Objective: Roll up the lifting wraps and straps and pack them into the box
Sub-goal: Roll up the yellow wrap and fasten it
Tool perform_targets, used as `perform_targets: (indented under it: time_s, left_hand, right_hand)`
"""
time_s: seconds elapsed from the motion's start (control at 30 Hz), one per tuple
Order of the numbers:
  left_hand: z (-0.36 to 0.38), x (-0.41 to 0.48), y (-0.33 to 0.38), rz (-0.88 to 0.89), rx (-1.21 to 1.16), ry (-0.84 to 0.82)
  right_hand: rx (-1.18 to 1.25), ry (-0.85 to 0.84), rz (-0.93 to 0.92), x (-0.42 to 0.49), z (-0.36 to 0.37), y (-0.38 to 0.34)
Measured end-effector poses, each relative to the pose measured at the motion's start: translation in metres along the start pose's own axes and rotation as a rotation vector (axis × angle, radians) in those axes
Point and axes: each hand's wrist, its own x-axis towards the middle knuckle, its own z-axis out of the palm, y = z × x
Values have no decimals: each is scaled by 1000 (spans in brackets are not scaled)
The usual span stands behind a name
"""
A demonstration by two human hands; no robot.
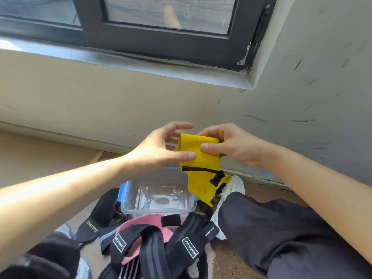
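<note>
Wrap (199, 156), yellow, pinched at its folded top by my right hand (231, 146) while my left hand (159, 150), fingers spread, thumbs its edge, tail hanging below my fingers over the box (128, 210), presumably to start rolling.

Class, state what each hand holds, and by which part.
The right hand pinches the yellow fabric wrap at its folded top end; the left hand touches its left edge.
</note>
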Motion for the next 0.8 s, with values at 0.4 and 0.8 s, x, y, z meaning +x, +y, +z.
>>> perform_targets:
  time_s: [0.4,0.8]
  left_hand:
    - [0,-4,0,-111,-307,140]
    - [5,2,-2,-150,-309,51]
  right_hand:
    - [65,-3,-127,-1,12,-8]
    - [34,133,-104,5,16,8]
